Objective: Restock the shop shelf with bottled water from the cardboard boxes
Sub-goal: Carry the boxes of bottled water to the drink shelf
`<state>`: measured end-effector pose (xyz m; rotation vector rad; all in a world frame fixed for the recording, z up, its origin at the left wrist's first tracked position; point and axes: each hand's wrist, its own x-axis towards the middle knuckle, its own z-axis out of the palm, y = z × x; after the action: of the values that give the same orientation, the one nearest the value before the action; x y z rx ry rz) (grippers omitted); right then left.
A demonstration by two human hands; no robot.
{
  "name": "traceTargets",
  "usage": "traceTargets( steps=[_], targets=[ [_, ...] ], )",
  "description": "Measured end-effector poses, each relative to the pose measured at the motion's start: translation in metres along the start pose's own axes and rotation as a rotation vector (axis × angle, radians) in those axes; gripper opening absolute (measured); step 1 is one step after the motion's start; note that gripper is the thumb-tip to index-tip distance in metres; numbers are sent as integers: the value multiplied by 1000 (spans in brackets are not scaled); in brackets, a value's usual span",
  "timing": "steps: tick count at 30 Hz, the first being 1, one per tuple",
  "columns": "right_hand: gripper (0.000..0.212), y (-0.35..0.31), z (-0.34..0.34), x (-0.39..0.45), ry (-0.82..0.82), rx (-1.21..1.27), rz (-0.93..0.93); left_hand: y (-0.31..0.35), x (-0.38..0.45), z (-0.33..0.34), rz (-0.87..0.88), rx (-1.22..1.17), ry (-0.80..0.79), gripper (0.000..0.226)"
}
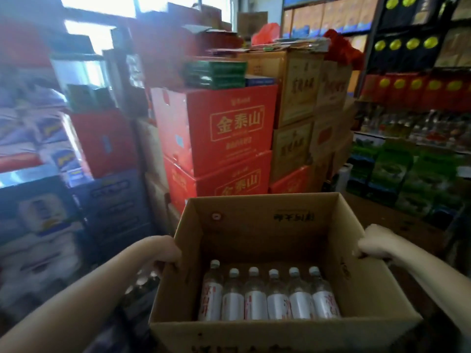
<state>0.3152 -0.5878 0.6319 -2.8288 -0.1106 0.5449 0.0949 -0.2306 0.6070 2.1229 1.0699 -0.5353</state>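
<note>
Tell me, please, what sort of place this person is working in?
Most likely a small shop's stock area: sealed red cartons are stacked high, shelves of packaged goods line the right side, and both hands hold an open cardboard box of bottled water.

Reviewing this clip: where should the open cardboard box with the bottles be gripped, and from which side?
By the top edges of its two side walls, one hand from each side, as the left hand and right hand do. The cardboard box is wide and open-topped, and the bottles sit at the near end.
</note>
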Motion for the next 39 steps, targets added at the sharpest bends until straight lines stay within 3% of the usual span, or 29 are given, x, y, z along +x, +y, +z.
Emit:
traceTargets(
  steps=[4,7,8,12,17,26,33,35,39],
  targets=[
    [12,-64,18,-5,-36,-75,-195,-71,-26,-15,-161,21,80,33],
    [19,-118,38,-13,-71,-144,-355,-128,-48,-28,-187,208,176,71],
    [21,-136,45,-18,-91,-164,-411,-145,-58,-33,-201,210,216,72],
    [9,-210,69,-52,-139,-206,-636,-206,-125,-42,-370,-32,290,18],
    [10,-311,107,-117,-187,-292,-927,-294,-219,-28,-529,-429,408,6],
    [17,-455,215,-291,-289,-413,-1400,-415,-371,24,-803,-816,540,19],
    [19,-525,329,-470,-413,-622,-1706,-524,-467,81,-1057,-1077,585,17],
    [8,-537,359,-522,-468,-636,-1756,-553,-491,90,-1122,-1107,621,16],
    [24,-556,432,-615,-534,-658,-1849,-616,-539,110,-1266,-1163,650,14]
  ],
)
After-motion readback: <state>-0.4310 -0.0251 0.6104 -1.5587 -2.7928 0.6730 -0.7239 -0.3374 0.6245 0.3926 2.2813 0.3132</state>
